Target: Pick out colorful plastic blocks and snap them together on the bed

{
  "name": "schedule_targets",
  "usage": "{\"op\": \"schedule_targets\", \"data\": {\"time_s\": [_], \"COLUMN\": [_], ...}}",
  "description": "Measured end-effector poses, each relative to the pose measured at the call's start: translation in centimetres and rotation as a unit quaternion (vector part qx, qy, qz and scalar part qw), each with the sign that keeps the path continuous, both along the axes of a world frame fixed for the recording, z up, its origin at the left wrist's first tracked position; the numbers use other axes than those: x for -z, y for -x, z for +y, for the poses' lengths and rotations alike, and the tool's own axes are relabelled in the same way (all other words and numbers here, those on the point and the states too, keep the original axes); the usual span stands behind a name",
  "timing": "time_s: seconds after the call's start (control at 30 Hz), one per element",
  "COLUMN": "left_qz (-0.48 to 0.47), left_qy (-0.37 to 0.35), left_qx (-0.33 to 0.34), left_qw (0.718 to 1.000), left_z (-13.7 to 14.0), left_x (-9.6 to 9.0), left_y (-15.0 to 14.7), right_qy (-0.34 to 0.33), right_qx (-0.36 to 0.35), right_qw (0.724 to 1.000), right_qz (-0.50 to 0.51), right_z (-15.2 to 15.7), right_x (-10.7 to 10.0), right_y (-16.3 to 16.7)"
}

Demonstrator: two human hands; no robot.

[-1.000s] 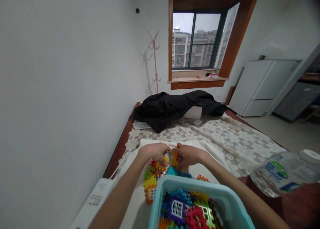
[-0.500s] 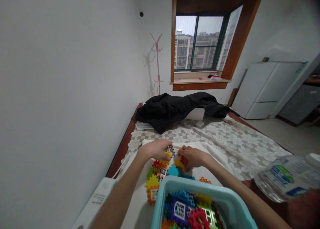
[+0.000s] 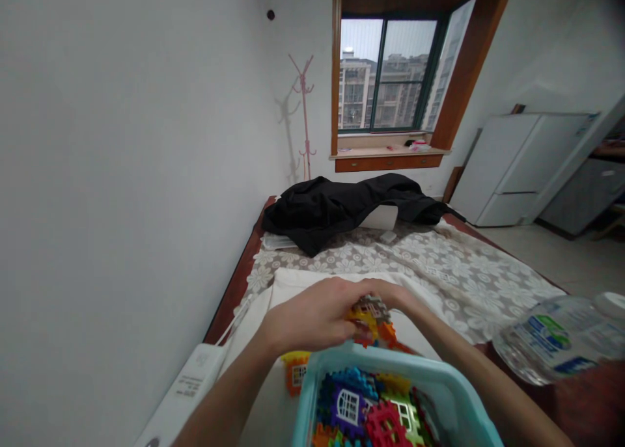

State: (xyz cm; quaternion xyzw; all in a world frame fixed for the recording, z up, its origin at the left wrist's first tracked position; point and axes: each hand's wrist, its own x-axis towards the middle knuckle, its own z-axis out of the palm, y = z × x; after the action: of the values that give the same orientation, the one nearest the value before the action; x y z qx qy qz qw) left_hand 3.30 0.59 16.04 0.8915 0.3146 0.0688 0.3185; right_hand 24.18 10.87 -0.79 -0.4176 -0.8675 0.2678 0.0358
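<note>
We grip cluster of colourful plastic interlocking window tiles (image 3: 370, 321) | left hand (image 3: 312, 320) fingers curled over it | right hand (image 3: 396, 297) fingers hidden, cannot tell | light, rigid, likely separates at joints; hold by toothed edges

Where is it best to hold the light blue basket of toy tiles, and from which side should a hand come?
Probably by the far rim of the light blue basket, coming from above. That edge is bare, while the toy tiles fill the inside. Both the left hand and the right hand hold a cluster of tiles just behind it. Its side walls run out of view.
</note>
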Motion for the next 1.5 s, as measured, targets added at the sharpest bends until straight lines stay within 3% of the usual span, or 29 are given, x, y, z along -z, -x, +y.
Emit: {"op": "schedule_targets", "data": {"time_s": [0.07,0.17,0.27,0.37,0.53,0.7,0.87,1.0,1.1,1.17,1.23,1.33,1.5], "left_qz": [0.011,0.088,0.167,0.15,0.072,0.093,0.143,0.189,0.204,0.201,0.198,0.205,0.212], "left_qy": [0.04,0.045,0.023,0.035,0.125,0.059,0.065,0.048,0.038,0.048,0.052,0.056,0.08], "left_qx": [0.042,0.118,0.121,0.104,0.079,0.019,0.061,0.068,0.077,0.077,0.068,0.058,0.074], "left_qw": [0.998,0.988,0.978,0.983,0.986,0.994,0.986,0.979,0.975,0.975,0.977,0.975,0.971], "left_z": [-0.8,-2.1,-2.8,-2.5,-0.8,0.9,1.8,1.9,1.9,1.8,1.8,1.8,1.9], "left_x": [-0.4,0.4,1.7,1.9,0.1,0.8,3.6,3.9,3.6,3.4,3.4,3.4,2.9], "left_y": [0.2,-0.1,-0.5,-0.2,1.8,2.1,0.9,0.5,0.4,0.4,0.4,0.5,0.6], "right_qy": [-0.005,-0.015,-0.02,0.005,0.108,0.19,0.206,0.151,0.076,0.058,0.068,0.037,0.05], "right_qx": [-0.01,-0.001,0.031,0.026,-0.1,-0.245,-0.287,-0.219,-0.092,-0.035,-0.028,-0.028,-0.062], "right_qw": [0.999,0.997,0.999,0.992,0.976,0.943,0.93,0.96,0.993,0.992,0.979,0.972,0.974], "right_qz": [-0.051,-0.07,0.02,0.122,0.162,0.118,0.098,0.089,-0.004,-0.106,-0.192,-0.229,-0.212], "right_z": [0.2,0.3,0.1,-1.3,-6.7,-12.2,-13.0,-10.2,-7.0,-4.9,-3.4,-2.3,-1.9], "right_x": [-0.7,-2.4,-4.9,-8.4,-14.2,-15.8,-15.9,-15.0,-12.1,-9.2,-6.3,-2.9,-1.5], "right_y": [-0.1,-0.5,-1.2,-2.3,-4.1,-3.2,-2.6,-4.1,-4.3,-3.5,-2.1,-0.4,0.0]}}
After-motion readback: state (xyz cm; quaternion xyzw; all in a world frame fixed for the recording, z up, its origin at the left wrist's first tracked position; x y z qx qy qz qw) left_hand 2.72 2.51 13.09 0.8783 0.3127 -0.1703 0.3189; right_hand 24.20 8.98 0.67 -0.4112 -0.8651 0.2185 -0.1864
